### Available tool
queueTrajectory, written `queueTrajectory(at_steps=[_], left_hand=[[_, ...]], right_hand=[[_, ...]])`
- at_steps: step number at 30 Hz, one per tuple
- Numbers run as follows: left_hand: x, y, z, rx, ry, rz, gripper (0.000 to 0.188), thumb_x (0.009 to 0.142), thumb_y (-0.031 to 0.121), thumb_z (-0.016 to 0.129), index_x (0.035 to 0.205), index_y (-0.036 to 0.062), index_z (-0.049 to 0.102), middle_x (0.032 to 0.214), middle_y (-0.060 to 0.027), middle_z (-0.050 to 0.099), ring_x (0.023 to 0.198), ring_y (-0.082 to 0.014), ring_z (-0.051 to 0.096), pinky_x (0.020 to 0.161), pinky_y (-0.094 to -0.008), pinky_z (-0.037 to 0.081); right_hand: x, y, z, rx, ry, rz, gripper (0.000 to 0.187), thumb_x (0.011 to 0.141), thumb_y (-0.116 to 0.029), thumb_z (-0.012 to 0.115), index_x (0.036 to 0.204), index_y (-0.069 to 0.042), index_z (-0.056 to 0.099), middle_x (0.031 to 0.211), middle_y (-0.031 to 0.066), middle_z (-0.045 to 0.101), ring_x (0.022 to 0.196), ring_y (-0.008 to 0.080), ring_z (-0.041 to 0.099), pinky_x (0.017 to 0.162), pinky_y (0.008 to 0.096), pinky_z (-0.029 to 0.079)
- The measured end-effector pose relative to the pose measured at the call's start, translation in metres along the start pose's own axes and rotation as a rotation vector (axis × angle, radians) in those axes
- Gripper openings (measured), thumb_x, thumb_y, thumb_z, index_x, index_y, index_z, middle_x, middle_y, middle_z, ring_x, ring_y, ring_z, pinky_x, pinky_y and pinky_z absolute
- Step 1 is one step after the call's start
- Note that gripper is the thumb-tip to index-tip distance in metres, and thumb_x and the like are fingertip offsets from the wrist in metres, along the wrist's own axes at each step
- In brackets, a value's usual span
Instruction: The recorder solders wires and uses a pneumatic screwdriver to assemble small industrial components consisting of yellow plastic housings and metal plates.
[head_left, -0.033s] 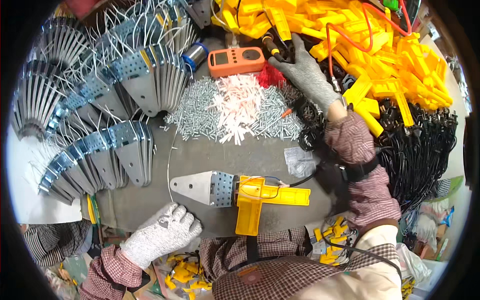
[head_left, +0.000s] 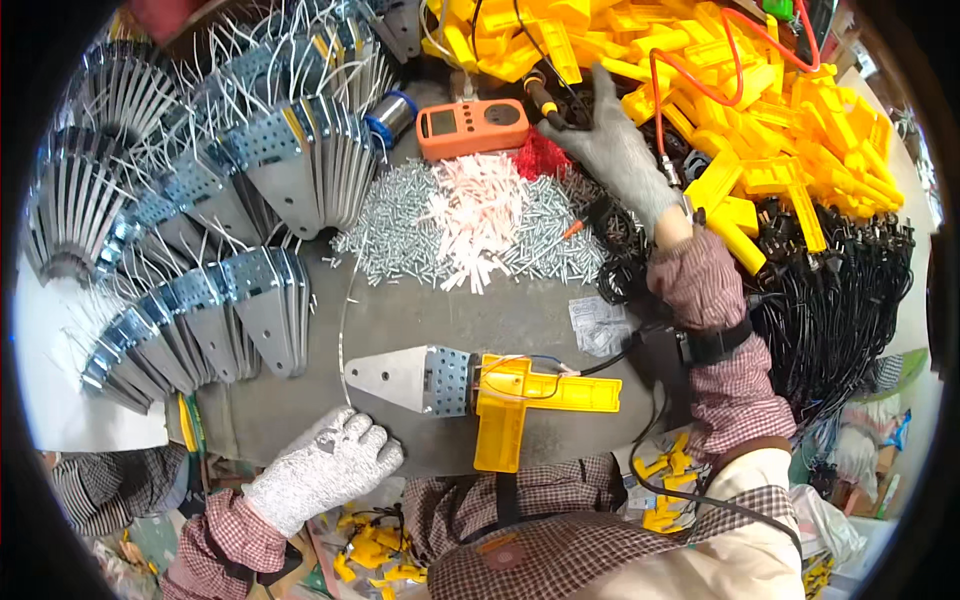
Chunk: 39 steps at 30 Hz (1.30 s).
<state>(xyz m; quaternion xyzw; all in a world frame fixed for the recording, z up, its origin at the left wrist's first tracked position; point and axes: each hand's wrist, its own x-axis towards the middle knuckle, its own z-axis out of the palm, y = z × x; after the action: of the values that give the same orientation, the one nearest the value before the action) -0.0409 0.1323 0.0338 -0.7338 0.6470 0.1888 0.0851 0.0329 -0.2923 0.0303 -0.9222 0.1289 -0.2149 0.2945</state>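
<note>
My left hand (head_left: 325, 465), in a pale speckled glove, rests with curled fingers at the near edge of the table. A thin silvery wire (head_left: 343, 330) runs down into its fingers. My right hand (head_left: 618, 150), in a grey glove, reaches to the back with thumb and forefinger spread. Beside them stands a tool with a black and yellow handle (head_left: 540, 92); I see no firm grip on it. Between my hands lies a grey metal plate (head_left: 390, 375) with a perforated bracket, joined to a yellow plastic housing (head_left: 500, 425) with thin wires and a black cable.
Metal plates with white wires (head_left: 215, 310) stand in rows at left. Screws (head_left: 390, 220) and pale sleeves (head_left: 475, 210) lie before an orange meter (head_left: 473, 128) and wire spool (head_left: 392, 112). Yellow housings (head_left: 780, 130), a red coiled hose (head_left: 690, 65) and black cables (head_left: 840, 290) fill the right.
My right hand has shifted slightly, its forefinger pointing further up. A black cable by my right sleeve has swung upward and left. My left hand stays in place.
</note>
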Motion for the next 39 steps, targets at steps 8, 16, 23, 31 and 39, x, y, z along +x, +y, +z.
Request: queueTrajectory(at_steps=[8,16,23,31,39], left_hand=[[-0.005,0.005,-0.008,-0.086,0.001,-0.013,0.024,0.085,0.015,0.059,0.108,0.0090,0.063,0.100,-0.0089,0.062,0.101,-0.0264,0.062,0.096,-0.0399,0.049],[-0.003,-0.009,-0.020,-0.561,0.423,-0.233,0.032,0.079,0.003,0.065,0.110,0.0084,0.064,0.096,-0.0103,0.061,0.084,-0.0277,0.063,0.079,-0.0389,0.056],[0.094,-0.008,-0.007,-1.048,0.983,-0.240,0.039,0.091,0.001,0.065,0.129,0.0051,0.061,0.100,-0.0099,0.065,0.087,-0.0198,0.067,0.079,-0.0341,0.057],[0.123,-0.009,-0.004,-1.090,0.816,-0.077,0.046,0.090,-0.015,0.055,0.134,-0.0022,0.053,0.124,-0.0127,0.060,0.101,-0.0158,0.066,0.091,-0.0280,0.053],[0.132,-0.016,-0.011,-0.735,0.906,-0.027,0.045,0.088,-0.010,0.063,0.131,0.0019,0.057,0.116,-0.0135,0.067,0.098,-0.0255,0.068,0.089,-0.0377,0.053]], right_hand=[[-0.060,0.011,-0.008,0.024,-0.152,-0.248,0.040,0.094,-0.028,0.063,0.119,0.004,0.059,0.100,0.0306,0.067,0.099,0.0466,0.065,0.084,0.0512,0.051],[0.061,0.027,0.015,0.005,0.058,-0.511,0.027,0.091,-0.025,0.069,0.112,-0.008,0.068,0.094,0.0155,0.073,0.089,0.0316,0.072,0.078,0.0375,0.056],[-0.067,-0.036,-0.059,0.241,0.289,-0.043,0.019,0.104,-0.018,0.052,0.106,-0.001,0.062,0.082,0.0017,0.062,0.060,0.0085,0.056,0.054,0.0213,0.044],[-0.096,-0.018,-0.008,0.891,-0.167,0.431,0.031,0.105,-0.030,0.041,0.090,-0.010,0.058,0.060,-0.0067,0.047,0.045,0.0031,0.036,0.043,0.0200,0.027],[-0.097,-0.017,-0.004,0.780,-0.159,0.417,0.030,0.105,-0.030,0.042,0.090,-0.010,0.059,0.063,-0.0064,0.047,0.047,0.0028,0.036,0.045,0.0206,0.026]])
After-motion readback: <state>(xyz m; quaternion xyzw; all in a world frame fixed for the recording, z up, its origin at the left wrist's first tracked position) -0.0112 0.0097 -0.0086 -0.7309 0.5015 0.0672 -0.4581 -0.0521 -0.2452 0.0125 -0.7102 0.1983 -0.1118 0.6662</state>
